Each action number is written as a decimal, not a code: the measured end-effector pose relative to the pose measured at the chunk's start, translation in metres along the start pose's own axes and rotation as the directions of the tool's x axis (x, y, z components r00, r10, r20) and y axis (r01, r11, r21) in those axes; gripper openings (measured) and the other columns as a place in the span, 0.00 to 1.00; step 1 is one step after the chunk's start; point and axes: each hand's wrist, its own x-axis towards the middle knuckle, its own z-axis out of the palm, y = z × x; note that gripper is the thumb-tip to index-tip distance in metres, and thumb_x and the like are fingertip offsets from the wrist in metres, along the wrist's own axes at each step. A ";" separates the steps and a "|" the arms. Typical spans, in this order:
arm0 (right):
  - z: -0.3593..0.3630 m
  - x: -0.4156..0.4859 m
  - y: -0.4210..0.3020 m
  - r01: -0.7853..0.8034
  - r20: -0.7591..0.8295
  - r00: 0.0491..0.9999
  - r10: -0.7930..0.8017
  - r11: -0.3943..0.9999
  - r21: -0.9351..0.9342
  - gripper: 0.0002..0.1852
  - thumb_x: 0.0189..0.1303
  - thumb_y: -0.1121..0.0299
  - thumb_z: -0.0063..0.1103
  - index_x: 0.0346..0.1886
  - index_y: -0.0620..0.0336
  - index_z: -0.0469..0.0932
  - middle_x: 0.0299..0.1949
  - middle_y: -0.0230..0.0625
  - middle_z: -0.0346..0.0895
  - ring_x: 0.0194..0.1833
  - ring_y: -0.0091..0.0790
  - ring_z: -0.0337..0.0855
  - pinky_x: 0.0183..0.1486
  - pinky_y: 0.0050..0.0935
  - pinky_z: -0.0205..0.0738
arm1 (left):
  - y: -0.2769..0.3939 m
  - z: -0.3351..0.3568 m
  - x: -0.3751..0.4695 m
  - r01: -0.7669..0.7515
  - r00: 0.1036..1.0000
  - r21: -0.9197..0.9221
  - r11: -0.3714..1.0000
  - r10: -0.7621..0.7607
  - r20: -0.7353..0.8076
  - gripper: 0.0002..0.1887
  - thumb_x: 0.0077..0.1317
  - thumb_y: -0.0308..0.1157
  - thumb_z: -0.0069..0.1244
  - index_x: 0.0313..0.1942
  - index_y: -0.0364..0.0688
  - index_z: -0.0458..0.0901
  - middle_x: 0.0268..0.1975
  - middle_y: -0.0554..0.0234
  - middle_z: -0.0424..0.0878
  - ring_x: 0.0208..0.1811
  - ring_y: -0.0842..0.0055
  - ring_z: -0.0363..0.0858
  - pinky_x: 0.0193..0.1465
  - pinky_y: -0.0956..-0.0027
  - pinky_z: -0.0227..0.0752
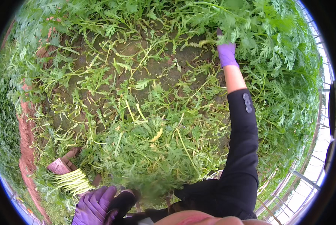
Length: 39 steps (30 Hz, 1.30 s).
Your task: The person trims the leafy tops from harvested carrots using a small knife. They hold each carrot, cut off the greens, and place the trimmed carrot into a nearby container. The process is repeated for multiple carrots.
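My right hand point(227, 54), in a purple glove, reaches far forward to the base of the standing leafy greens point(269, 42), whose lobed leaves look like crown daisy. Foliage hides its fingers, and a small dark thing point(219, 32) shows just beyond them; I cannot tell what it is. Low at the left, my left hand point(96, 206), also gloved in purple, is curled beside a black rounded thing point(124, 201). Whether it grips that is unclear. Close above it lies a bundle of pale cut stems point(73, 181). A heap of loose greens point(153, 149) sits before me.
Cut stubs and scattered leaves cover the dark soil point(131, 47) ahead. A pinkish block-like object point(59, 166) stands by the bundle. Along the left runs a strip of reddish bare earth point(27, 140). A metal frame point(304, 178) with pale sheeting curves along the right.
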 end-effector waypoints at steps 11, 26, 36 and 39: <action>0.065 0.075 0.019 -0.284 -0.078 0.941 0.328 0.896 0.341 0.24 0.64 0.58 0.62 0.56 0.67 0.76 0.52 0.45 0.83 0.47 0.47 0.86 0.51 0.39 0.79 | 0.022 0.002 -0.011 -0.014 1.000 -0.012 1.000 0.014 0.009 0.36 0.64 0.45 0.53 0.73 0.52 0.62 0.70 0.53 0.68 0.64 0.54 0.71 0.67 0.52 0.62; -0.031 0.007 0.038 0.183 0.372 0.925 0.082 0.761 -0.623 0.32 0.65 0.51 0.56 0.68 0.59 0.68 0.65 0.47 0.74 0.64 0.52 0.75 0.67 0.47 0.67 | 0.030 0.002 -0.010 -0.133 0.991 0.056 0.990 0.132 0.008 0.36 0.64 0.41 0.54 0.71 0.46 0.61 0.69 0.46 0.68 0.62 0.52 0.72 0.65 0.53 0.64; -0.008 0.023 0.028 0.720 0.789 0.614 -0.012 0.418 -0.554 0.19 0.66 0.63 0.59 0.59 0.53 0.80 0.47 0.33 0.87 0.44 0.36 0.87 0.41 0.32 0.82 | 0.046 0.003 -0.011 -0.140 0.990 0.192 0.971 0.141 0.009 0.34 0.66 0.39 0.55 0.70 0.43 0.62 0.70 0.49 0.68 0.62 0.51 0.72 0.66 0.52 0.64; -0.055 -0.026 -0.004 -0.638 0.840 0.474 0.265 0.760 0.120 0.12 0.68 0.62 0.59 0.47 0.57 0.85 0.38 0.32 0.88 0.29 0.27 0.82 0.29 0.28 0.77 | 0.052 0.000 -0.014 -0.009 0.997 0.098 0.995 0.002 0.078 0.42 0.62 0.49 0.56 0.74 0.53 0.59 0.72 0.49 0.66 0.68 0.54 0.68 0.71 0.56 0.59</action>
